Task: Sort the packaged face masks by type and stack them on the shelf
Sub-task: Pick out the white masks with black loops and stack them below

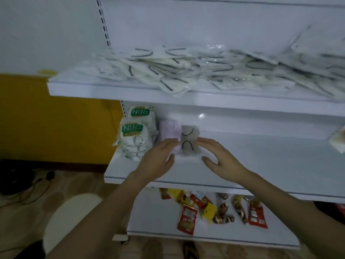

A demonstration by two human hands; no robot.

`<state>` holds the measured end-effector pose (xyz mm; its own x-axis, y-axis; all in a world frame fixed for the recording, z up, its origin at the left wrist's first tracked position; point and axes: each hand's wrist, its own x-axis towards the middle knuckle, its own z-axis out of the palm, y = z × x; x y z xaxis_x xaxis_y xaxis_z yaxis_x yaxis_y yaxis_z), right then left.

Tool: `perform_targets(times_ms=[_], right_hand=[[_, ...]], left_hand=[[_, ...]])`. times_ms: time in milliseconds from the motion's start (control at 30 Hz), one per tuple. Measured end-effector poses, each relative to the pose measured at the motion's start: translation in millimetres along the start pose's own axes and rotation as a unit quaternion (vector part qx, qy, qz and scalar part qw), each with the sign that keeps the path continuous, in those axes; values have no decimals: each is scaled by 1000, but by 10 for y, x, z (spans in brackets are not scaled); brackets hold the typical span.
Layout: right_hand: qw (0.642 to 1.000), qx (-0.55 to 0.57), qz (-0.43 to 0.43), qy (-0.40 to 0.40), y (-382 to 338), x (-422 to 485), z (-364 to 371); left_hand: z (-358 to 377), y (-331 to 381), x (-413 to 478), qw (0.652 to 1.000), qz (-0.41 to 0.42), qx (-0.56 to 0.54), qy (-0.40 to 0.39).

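Observation:
On the middle shelf (252,165) stands a stack of white N95 mask packs (135,133) with green labels at the far left. Beside it lies a pale pink mask pack (169,132), then a small stack of clear packs holding grey-white masks with black ear loops (189,140). My left hand (160,157) lies with straight fingers on the pink pack's front edge, just left of the clear stack. My right hand (218,156) is spread open at the clear stack's right side, fingertips touching it. On the upper shelf (78,86) sprawls a loose heap of similar clear mask packs (205,70).
The bottom shelf (158,217) holds several red and yellow snack packets (214,208). Another pack (338,139) pokes in at the middle shelf's right edge. A yellow wall (56,118), cables on the floor and a white rounded stool (71,219) are at the left.

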<state>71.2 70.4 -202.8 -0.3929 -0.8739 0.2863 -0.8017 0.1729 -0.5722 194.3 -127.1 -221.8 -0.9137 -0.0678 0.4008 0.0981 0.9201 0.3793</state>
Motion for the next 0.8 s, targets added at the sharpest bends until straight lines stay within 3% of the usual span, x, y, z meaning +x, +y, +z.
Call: perform_targets(times_ms=[233, 300, 367, 533, 667, 800], right_hand=[[984, -29, -94, 150, -863, 105, -1004], [979, -41, -95, 173, -929, 298, -1289], [979, -59, -85, 177, -898, 532, -1542], [981, -162, 4, 107, -428, 1145, -2067], [976, -200, 82, -10, -106, 1472, -2259], [961, -221, 95, -135, 13, 1714, -2204]], left_hand=[[-994, 785, 345, 958, 229, 53, 166], [-1226, 824, 571, 950, 218, 56, 214], [-1422, 725, 835, 961, 154, 57, 224], [-1681, 288, 1447, 994, -47, 77, 62], [-1573, 284, 1795, 995, -79, 53, -20], [-1379, 361, 2119, 989, -74, 100, -79]])
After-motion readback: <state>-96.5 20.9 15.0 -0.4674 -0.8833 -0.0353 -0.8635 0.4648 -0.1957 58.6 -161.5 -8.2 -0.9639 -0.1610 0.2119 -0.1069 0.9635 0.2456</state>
